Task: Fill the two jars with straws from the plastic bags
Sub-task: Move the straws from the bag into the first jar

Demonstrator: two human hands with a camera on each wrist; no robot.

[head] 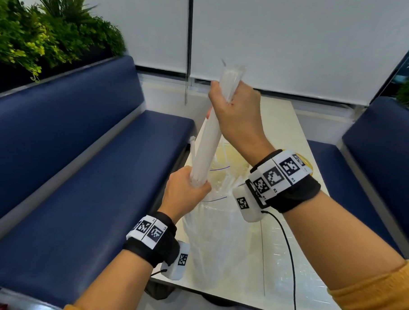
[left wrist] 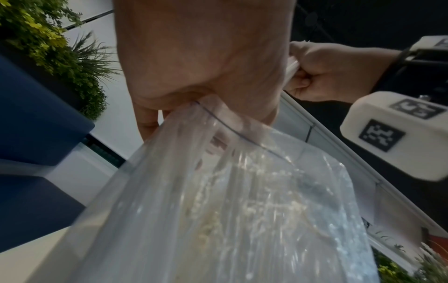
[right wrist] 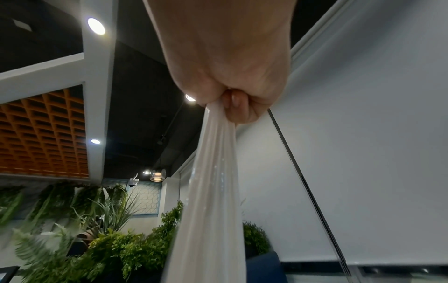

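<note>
Both hands grip one bundle of straws above the table.

Head view, centre: right hand (head: 233, 107) fingers wrap the bundle of straws (head: 207, 141) near its top, left hand (head: 185, 191) fingers clasp its lower end, over a plastic bag (head: 216, 237) on the table (head: 310, 276).
Left wrist view: the bag fills the lower frame.
Right wrist view: curled fingers (right wrist: 238, 107) hold the straws at centre.

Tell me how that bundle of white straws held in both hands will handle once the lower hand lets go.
The bundle of straws looks fairly stiff: it spans straight between the left hand and right hand. Probably light. Its glossy wrap may slip, and loose straws could fan out.
</note>
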